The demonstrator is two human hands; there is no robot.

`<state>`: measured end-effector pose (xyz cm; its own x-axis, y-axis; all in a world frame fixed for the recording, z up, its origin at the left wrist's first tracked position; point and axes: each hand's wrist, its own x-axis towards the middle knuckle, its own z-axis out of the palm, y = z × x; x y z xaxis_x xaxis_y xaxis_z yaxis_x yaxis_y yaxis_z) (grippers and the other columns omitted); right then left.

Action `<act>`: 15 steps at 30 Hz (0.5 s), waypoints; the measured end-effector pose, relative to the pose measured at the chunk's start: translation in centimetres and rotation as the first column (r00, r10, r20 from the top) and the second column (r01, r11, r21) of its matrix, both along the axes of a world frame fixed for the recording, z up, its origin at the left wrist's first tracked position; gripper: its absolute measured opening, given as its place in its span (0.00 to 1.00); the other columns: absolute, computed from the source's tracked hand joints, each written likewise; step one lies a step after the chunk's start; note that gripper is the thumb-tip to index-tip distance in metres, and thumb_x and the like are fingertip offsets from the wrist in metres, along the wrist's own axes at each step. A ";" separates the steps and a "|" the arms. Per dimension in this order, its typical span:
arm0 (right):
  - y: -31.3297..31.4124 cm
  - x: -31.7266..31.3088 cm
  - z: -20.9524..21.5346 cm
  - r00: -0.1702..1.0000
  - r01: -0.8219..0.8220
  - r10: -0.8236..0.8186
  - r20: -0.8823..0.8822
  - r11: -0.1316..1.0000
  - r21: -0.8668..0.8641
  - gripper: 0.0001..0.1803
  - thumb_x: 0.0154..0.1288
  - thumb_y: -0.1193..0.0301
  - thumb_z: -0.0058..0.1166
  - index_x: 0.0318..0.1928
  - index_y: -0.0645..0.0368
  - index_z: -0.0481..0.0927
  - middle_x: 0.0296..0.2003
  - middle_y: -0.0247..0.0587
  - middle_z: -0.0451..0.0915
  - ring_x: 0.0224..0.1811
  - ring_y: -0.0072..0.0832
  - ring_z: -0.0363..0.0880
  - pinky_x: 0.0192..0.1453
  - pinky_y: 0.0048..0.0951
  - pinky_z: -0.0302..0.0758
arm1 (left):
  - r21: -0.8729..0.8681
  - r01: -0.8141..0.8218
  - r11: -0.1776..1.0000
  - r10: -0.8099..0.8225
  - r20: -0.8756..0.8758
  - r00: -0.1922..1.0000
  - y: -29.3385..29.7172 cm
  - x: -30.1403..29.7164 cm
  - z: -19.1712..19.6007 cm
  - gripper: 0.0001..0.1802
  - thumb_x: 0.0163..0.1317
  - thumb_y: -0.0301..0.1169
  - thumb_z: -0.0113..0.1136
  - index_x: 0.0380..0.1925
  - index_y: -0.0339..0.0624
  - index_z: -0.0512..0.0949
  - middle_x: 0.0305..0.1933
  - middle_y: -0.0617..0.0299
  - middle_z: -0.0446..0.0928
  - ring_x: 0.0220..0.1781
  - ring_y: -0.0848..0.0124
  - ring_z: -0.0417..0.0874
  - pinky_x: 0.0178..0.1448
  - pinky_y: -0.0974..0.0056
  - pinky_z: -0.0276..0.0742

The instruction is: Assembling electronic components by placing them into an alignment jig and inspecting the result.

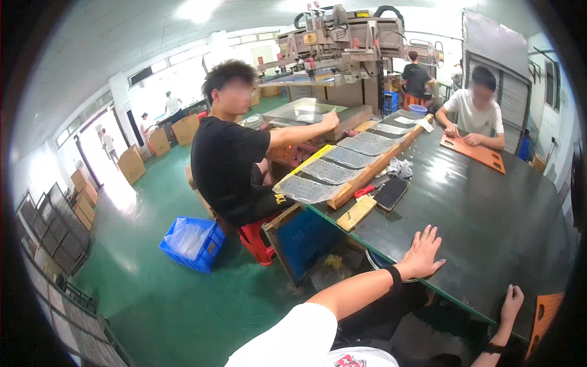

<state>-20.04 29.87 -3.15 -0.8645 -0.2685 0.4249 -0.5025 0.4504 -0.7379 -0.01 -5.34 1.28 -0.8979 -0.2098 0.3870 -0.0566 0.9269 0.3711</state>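
My left hand (423,251) lies flat with fingers spread on the near edge of a dark green table (489,208); a black band circles its wrist. My right hand (511,303) rests on the table's front edge at the lower right, fingers loosely apart, holding nothing. An orange board (543,315) with a cut-out slot sits just right of it, partly cut off by the picture's rim. A black flat device (391,192) and a yellowish wooden block (356,213) lie on the table beyond my left hand.
A person in black sits on a red stool (257,240) at the left, reaching toward a printing machine (342,43). Several clear sheets (333,171) lie along a wooden rail. Another seated person handles an orange board (474,151). A blue crate (192,243) stands on the green floor.
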 end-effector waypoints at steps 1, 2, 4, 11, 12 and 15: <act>0.1 -0.3 -0.2 0.999 -0.013 0.012 -0.030 1.000 -0.015 0.18 0.70 0.71 0.45 0.24 0.61 0.55 0.22 0.32 0.50 0.25 0.18 0.49 0.28 0.27 0.51 | 0.006 -0.005 1.000 0.005 0.004 1.000 0.0 0.0 0.3 0.34 0.58 0.46 0.59 0.56 0.30 0.65 0.68 0.35 0.54 0.73 0.41 0.48 0.72 0.40 0.46; 0.4 -0.4 -0.3 0.998 -0.025 0.024 -0.060 0.999 -0.029 0.18 0.70 0.71 0.46 0.24 0.61 0.56 0.22 0.31 0.50 0.25 0.17 0.49 0.28 0.27 0.50 | 0.011 -0.010 1.000 0.010 0.007 1.000 0.1 0.1 0.5 0.35 0.58 0.47 0.59 0.55 0.30 0.65 0.68 0.35 0.54 0.73 0.41 0.47 0.72 0.41 0.46; -0.4 0.3 0.7 0.999 -0.028 0.027 -0.035 0.999 -0.043 0.18 0.70 0.71 0.46 0.24 0.61 0.56 0.21 0.30 0.51 0.25 0.17 0.49 0.28 0.27 0.50 | 0.011 -0.003 1.000 0.003 -0.002 1.000 -0.1 0.3 0.4 0.34 0.58 0.47 0.58 0.54 0.29 0.65 0.68 0.34 0.54 0.73 0.41 0.47 0.72 0.41 0.46; 0.4 -0.6 -0.6 1.000 -0.008 0.011 0.022 0.990 -0.139 0.19 0.71 0.70 0.45 0.23 0.59 0.56 0.21 0.27 0.50 0.25 0.16 0.48 0.27 0.26 0.49 | 0.034 -0.018 0.999 0.017 0.027 0.999 0.1 0.5 0.9 0.35 0.60 0.49 0.57 0.55 0.29 0.65 0.68 0.34 0.53 0.73 0.41 0.47 0.72 0.40 0.46; 0.3 -0.5 -0.6 1.000 -0.021 0.024 0.016 0.990 -0.139 0.19 0.71 0.70 0.45 0.23 0.59 0.56 0.21 0.27 0.50 0.25 0.16 0.48 0.27 0.26 0.49 | 0.045 -0.017 0.999 0.015 0.030 0.999 0.1 0.6 0.6 0.35 0.60 0.49 0.56 0.56 0.29 0.65 0.68 0.34 0.53 0.73 0.41 0.47 0.72 0.40 0.46; 0.4 -0.4 -0.4 0.998 -0.061 0.063 0.008 0.991 -0.119 0.20 0.72 0.69 0.45 0.23 0.58 0.55 0.21 0.27 0.49 0.24 0.16 0.48 0.27 0.26 0.48 | 0.024 -0.028 0.999 0.028 0.002 1.000 0.1 0.7 0.4 0.36 0.59 0.49 0.57 0.56 0.28 0.66 0.68 0.34 0.54 0.73 0.41 0.48 0.72 0.41 0.46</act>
<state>-20.44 30.31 -3.59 -0.8527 -0.2701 0.4471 -0.5180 0.3277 -0.7901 0.66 -5.22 1.66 -0.8923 -0.2439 0.3799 -0.0827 0.9156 0.3935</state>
